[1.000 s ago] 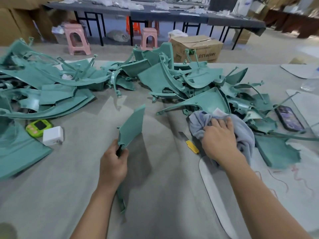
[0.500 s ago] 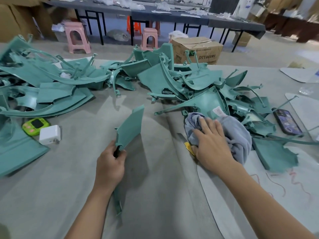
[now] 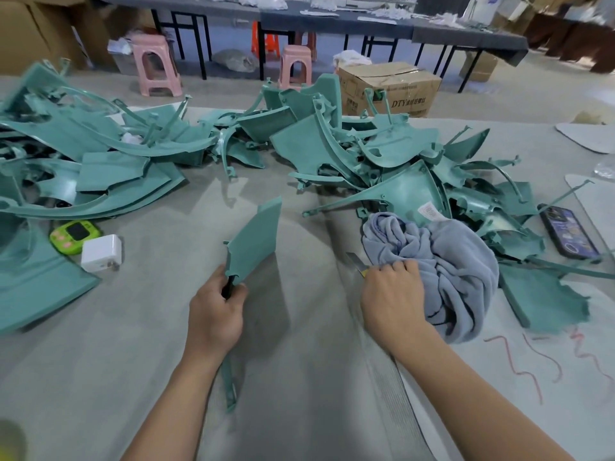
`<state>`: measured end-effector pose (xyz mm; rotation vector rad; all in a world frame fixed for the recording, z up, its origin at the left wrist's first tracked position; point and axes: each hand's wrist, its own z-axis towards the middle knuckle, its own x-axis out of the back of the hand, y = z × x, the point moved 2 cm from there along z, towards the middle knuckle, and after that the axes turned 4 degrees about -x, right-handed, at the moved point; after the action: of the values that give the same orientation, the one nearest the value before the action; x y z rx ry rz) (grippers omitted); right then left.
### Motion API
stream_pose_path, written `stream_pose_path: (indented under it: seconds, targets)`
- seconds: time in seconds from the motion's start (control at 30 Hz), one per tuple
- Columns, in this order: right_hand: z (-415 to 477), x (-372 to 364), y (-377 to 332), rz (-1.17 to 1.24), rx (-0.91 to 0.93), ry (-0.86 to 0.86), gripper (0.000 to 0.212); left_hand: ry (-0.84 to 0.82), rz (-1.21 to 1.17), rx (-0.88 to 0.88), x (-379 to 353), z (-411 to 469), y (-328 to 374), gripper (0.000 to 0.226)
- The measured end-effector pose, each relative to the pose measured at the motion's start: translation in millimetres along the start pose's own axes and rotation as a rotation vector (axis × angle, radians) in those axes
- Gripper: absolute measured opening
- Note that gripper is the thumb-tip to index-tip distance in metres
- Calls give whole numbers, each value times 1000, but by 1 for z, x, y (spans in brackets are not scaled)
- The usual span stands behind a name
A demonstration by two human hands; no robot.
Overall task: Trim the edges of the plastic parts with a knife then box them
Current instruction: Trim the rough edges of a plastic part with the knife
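Note:
My left hand [image 3: 216, 314] grips a teal plastic part [image 3: 254, 239] by its lower edge and holds it upright over the grey table [image 3: 149, 377]; a thin strip of the part hangs below my wrist. My right hand [image 3: 391, 299] lies at the left edge of a crumpled grey-blue cloth [image 3: 456, 271], fingers curled down over the yellow handle of the knife [image 3: 354, 261]. Only the blade and a bit of yellow show. Piles of teal plastic parts lie at the left [image 3: 83, 161] and behind the cloth [image 3: 382, 154].
A green timer [image 3: 75, 235] and a white charger [image 3: 101, 252] sit at the left. A phone [image 3: 569, 234] lies at the right, with a flat teal piece [image 3: 545, 299] near it. A cardboard box [image 3: 389, 89] stands beyond the table, near pink stools [image 3: 156, 66].
My right hand slid off the top of the cloth, down and left onto the knife handle. My left hand kept the teal part upright and barely moved.

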<state>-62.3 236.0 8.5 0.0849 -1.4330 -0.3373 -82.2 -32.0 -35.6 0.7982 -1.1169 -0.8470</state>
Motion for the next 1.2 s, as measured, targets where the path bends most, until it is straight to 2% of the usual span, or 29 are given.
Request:
stream_pose_path:
  seconds: [0.2,0.3,0.37,0.43,0.57,0.7,0.77,0.93,1.03,1.1,1.2]
  targets:
    - [14,2,2,63,-47,-84,11,2,16,9,-1,-1,-1,26]
    - [19,1,4,78,-43,-131,17,1,25,12,-1,-1,3,28]
    - [20,-1,5,77,-44,-129,6,9,44,22,1,0,4,29]
    - [20,0,4,33,-35,-149,12,14,72,46,2,1,4,29]
    - [18,3,4,27,-45,-133,11,23,173,114,4,10,4,32]
    - [14,2,5,-34,-59,-107,20,-9,238,112,2,19,8,31]
    - [13,2,7,-34,-38,-110,16,-45,255,111,0,21,7,28]
    - [14,6,9,1,40,-125,5,-117,267,-29,-4,22,18,22]
    - [12,13,12,28,106,-151,18,-124,402,-139,-6,25,28,16]
    - [7,19,17,135,96,-84,30,-129,438,-166,-9,25,29,25]
    - [-4,32,19,349,36,164,47,-143,370,-142,-10,23,26,29]
